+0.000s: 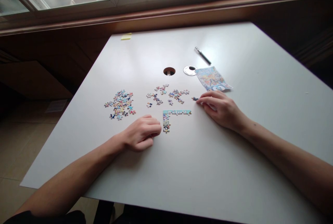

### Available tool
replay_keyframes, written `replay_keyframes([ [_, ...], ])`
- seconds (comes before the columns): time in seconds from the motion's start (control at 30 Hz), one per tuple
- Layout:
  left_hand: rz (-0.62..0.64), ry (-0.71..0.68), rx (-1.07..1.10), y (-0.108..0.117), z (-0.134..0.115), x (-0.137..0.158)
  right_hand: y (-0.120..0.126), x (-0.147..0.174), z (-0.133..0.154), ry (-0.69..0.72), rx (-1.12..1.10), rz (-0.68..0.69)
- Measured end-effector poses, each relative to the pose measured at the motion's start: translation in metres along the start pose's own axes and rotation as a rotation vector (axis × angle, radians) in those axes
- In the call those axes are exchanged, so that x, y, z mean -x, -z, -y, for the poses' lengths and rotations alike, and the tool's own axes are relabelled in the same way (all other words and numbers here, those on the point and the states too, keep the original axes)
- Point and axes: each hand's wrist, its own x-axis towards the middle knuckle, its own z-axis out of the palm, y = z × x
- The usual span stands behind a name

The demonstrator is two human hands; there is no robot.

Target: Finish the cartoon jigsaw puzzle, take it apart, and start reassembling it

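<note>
My right hand (220, 108) pinches a small dark puzzle piece (195, 98) between thumb and fingertips, just off the right end of the joined pieces. Those joined puzzle pieces (178, 112) form an upside-down L, with a light blue top strip and a colourful left side. Beside its left side rests my left hand (143, 132), fingers curled in; whether anything is in them is hidden. A dense pile of loose puzzle pieces (121, 103) lies to the left. Two looser clusters, one of puzzle pieces (178, 94), sit above the L.
A colourful picture sheet (213, 78) lies beyond my right hand. Behind it are a black and silver pen (203, 56) and a round cover (189, 70) beside a cable hole (169, 71). A yellow sticky note (126, 36) is at the white table's (182, 175) far left corner.
</note>
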Motion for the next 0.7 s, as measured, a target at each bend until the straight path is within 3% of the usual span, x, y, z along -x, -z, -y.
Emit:
replay_keyframes([
  [0.7, 0.017, -0.031, -0.002, 0.0007, 0.0029, 0.0004, -0.0005, 0.0008, -0.0017, -0.003, 0.010, 0.016],
])
